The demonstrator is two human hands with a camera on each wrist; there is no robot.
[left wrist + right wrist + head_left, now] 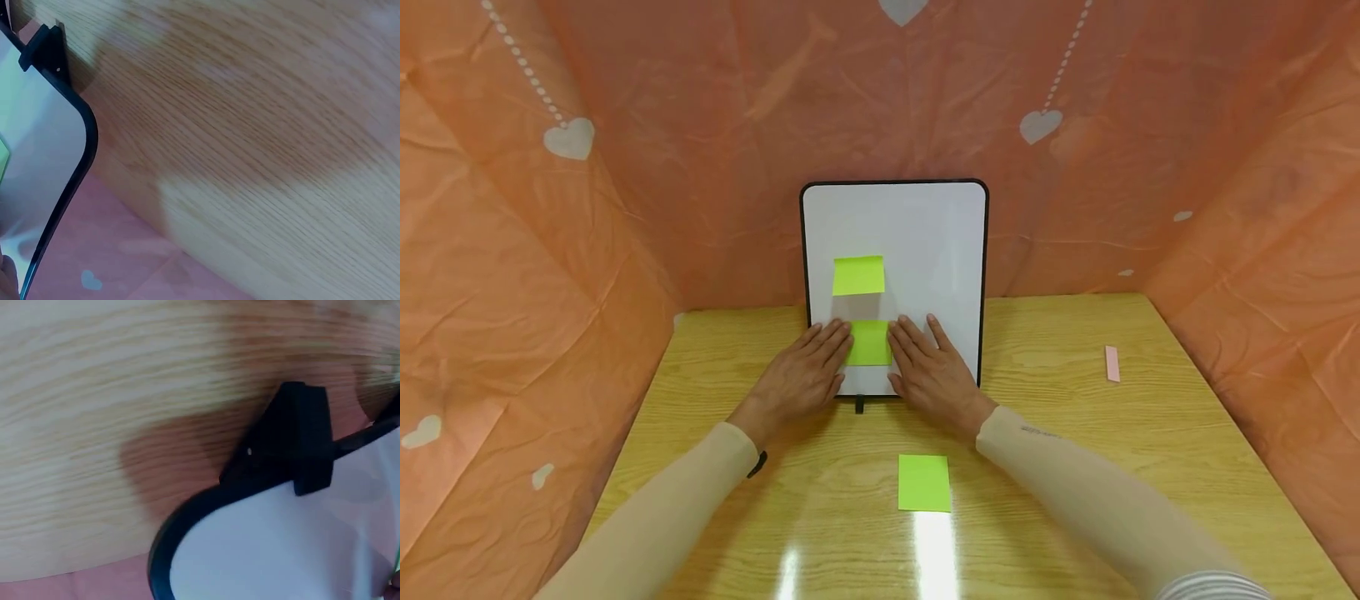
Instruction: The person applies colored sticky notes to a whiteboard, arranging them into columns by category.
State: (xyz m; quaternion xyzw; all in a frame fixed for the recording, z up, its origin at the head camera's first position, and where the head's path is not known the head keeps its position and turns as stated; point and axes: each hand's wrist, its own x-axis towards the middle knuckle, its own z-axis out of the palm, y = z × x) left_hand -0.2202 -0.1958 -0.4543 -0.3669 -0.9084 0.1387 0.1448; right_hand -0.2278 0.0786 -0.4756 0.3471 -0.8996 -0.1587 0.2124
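A black-framed whiteboard (pixel 925 250) stands upright on the table. Stuck to its lower part is a yellow-green sticky note (pixel 870 343). My left hand (pixel 801 371) touches that note's left edge with straight fingers, while the extended fingers of my right hand (pixel 936 375) rest at its right edge. Above it, another sticky note (pixel 859 276) hangs on the board, its lower edge lifted off the surface. Only bits of fingers show in the left wrist view (pixel 7 281) and the right wrist view, beside the board.
A third yellow-green sticky note (pixel 923 483) lies on the wooden table (pixel 1037 517) in front of the board. Off to the right is a small pink strip (pixel 1112 364). Black stand feet (pixel 306 437) hold the board's bottom edge. Orange heart-patterned sheeting (pixel 737 167) surrounds the table.
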